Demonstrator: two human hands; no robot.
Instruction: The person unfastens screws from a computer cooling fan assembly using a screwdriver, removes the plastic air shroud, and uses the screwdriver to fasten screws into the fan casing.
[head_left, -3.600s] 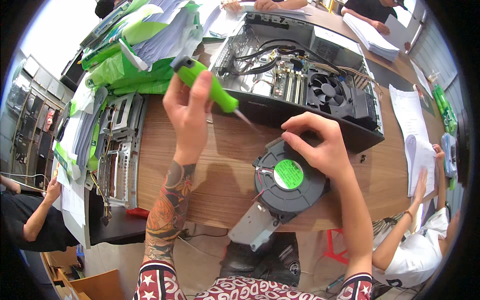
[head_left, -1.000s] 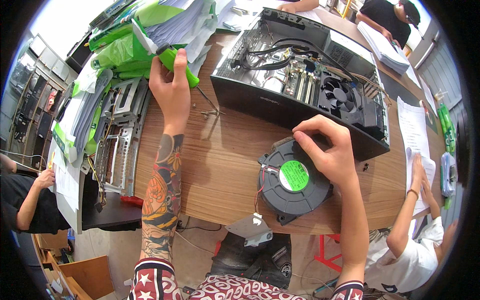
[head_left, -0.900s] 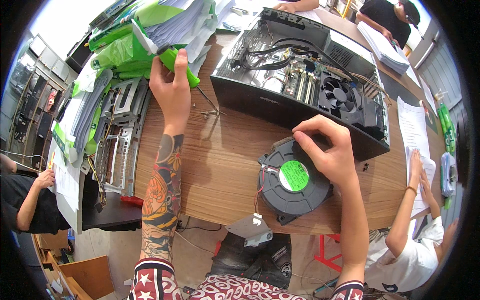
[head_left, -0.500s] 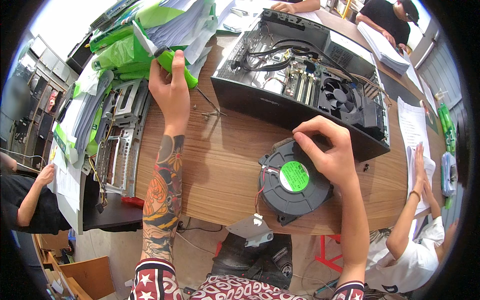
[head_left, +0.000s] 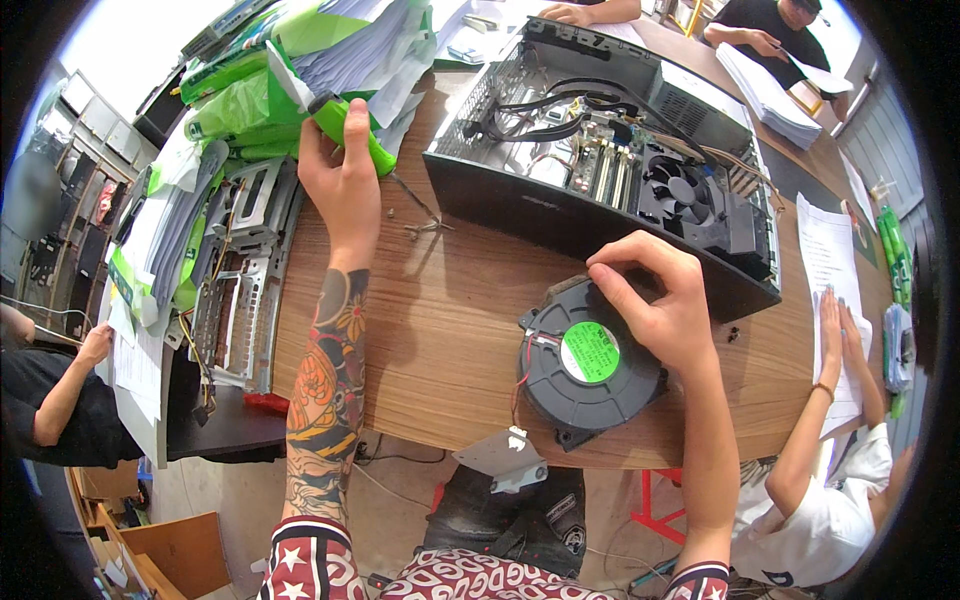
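My left hand (head_left: 340, 190) is closed around the green handle of a screwdriver (head_left: 375, 148). Its shaft slants down to the right, and the tip meets a few small screws (head_left: 428, 226) on the wooden table. A round black blower fan (head_left: 550, 383) with a green label lies near the table's front edge. My right hand (head_left: 660, 290) pinches the fan's upper rim between thumb and fingers; part of the grip is hidden. Red and dark wires run from the fan to a small metal bracket (head_left: 503, 459) that hangs over the edge.
An opened computer case (head_left: 590, 235) stands behind the fan. To the left are a metal drive frame (head_left: 238, 290) and stacked papers in green wrappers (head_left: 235, 110). Two dark screws (head_left: 735, 334) lie at right. Other people sit around the table, some with paper sheets (head_left: 838, 270).
My hands, the screwdriver and the fan have hardly moved. At the far right, a person has lifted a sheet of paper.
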